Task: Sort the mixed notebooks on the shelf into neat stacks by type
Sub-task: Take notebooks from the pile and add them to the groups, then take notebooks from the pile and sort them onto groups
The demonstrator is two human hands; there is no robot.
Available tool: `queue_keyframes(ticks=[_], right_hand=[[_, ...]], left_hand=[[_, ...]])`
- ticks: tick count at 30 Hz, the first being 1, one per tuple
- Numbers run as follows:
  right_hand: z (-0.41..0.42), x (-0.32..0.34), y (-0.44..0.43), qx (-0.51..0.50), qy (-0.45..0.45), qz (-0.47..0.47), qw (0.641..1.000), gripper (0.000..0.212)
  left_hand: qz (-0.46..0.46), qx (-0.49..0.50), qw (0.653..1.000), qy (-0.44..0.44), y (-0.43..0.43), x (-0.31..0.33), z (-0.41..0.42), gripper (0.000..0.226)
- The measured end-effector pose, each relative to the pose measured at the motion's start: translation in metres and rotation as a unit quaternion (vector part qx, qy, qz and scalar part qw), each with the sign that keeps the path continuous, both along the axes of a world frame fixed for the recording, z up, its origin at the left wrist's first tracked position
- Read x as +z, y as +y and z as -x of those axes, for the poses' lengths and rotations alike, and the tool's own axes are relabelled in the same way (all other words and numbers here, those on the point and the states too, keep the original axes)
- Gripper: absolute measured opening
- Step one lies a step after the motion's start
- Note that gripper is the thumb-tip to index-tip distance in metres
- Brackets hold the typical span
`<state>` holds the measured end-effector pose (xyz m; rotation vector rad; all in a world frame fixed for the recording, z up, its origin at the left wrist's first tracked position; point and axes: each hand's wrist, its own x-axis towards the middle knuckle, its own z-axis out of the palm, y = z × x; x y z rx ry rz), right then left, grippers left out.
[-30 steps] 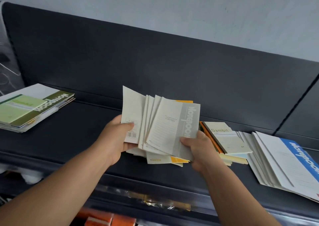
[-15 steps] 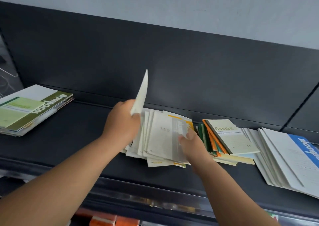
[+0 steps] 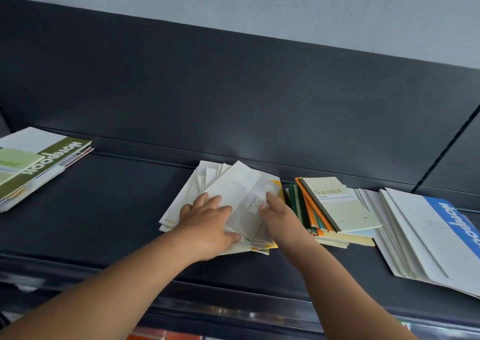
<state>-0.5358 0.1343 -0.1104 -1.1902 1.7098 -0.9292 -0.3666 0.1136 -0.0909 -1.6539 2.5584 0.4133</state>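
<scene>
Sorting looks roughly half done. Far left of the middle pile [image 3: 228, 183] a green stack [image 3: 44, 163] sits fairly square; well right of it the big blue notebooks [image 3: 426, 235] lie slumped, and just right a small coloured stack [image 3: 340, 207] leans. The pile itself lies fanned and mixed, with the left hand [image 3: 207, 222] and right hand [image 3: 280, 217] pressing on it, fingers released. It sits on a dark shelf [image 3: 109, 204] below a pale wall [image 3: 233, 4].

Fanned grey-white notebooks [image 3: 233, 191] flat, mid-shelf [image 3: 117, 209].
</scene>
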Motion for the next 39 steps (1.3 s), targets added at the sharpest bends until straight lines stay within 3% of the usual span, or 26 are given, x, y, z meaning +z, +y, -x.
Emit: queue_keyframes(ticks=[7, 12, 18, 31, 39], right_hand=[[-0.006, -0.001, -0.011, 0.049, 0.132, 0.034, 0.989, 0.053], [-0.016, 0.004, -0.022, 0.092, 0.272, 0.070, 0.955, 0.050], [-0.035, 0.018, -0.032, 0.146, 0.375, 0.094, 0.911, 0.052], [-0.145, 0.024, -0.060, 0.216, 0.408, 0.157, 0.873, 0.055], [-0.279, 0.025, -0.102, 0.225, 0.355, 0.141, 0.896, 0.059]], left_hand=[[0.066, 0.028, 0.997, -0.011, -0.004, 0.002, -0.011, 0.064], [0.100, 0.067, 0.993, 0.007, -0.013, 0.009, -0.022, 0.068], [0.127, 0.119, 0.985, -0.005, -0.021, 0.013, -0.052, 0.071], [0.147, 0.208, 0.967, 0.003, -0.037, 0.012, -0.176, 0.073], [0.162, 0.216, 0.963, -0.001, -0.082, 0.015, -0.315, 0.072]])
